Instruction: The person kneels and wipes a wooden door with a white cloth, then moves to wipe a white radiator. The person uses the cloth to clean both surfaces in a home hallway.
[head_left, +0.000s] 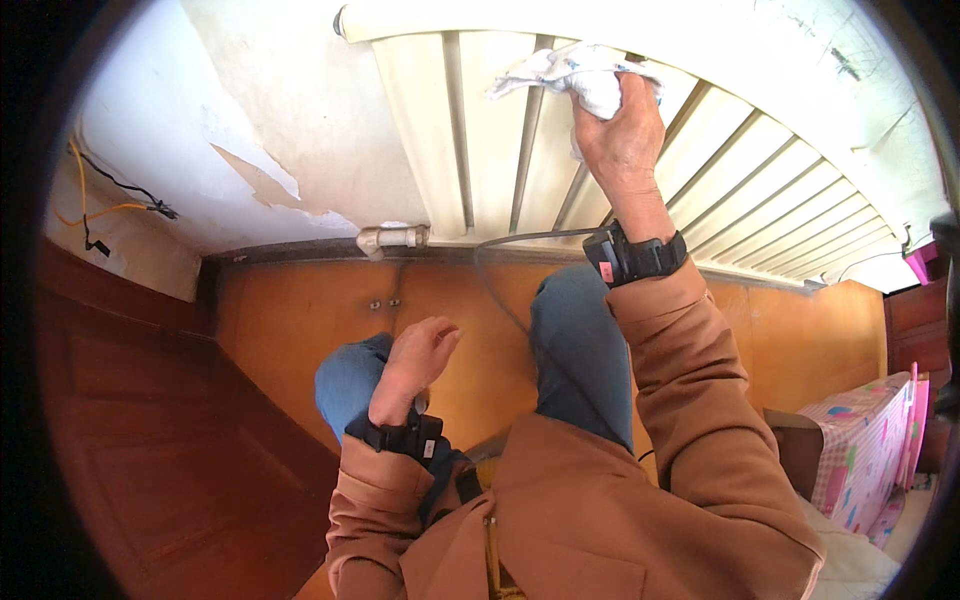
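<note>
In my right hand (621, 142) is a crumpled white cloth (592, 79) with small coloured marks. The hand presses it to the upper part of a cream slatted radiator (491, 142), just below its top rail. My left hand (417, 358) is loosely curled by my left knee, with nothing visible in it. Part of its palm is hidden. Both wrists carry black strapped devices, and a dark cable runs from the right one down past my right knee.
A pipe elbow (386, 240) joins the radiator's lower left corner. Below lie orange-brown wooden panels (300, 300) with small metal fittings. Loose wires (124, 191) hang on the peeling wall at left, above a dark red wooden panel (187, 457). A pink patterned box (862, 442) stands right.
</note>
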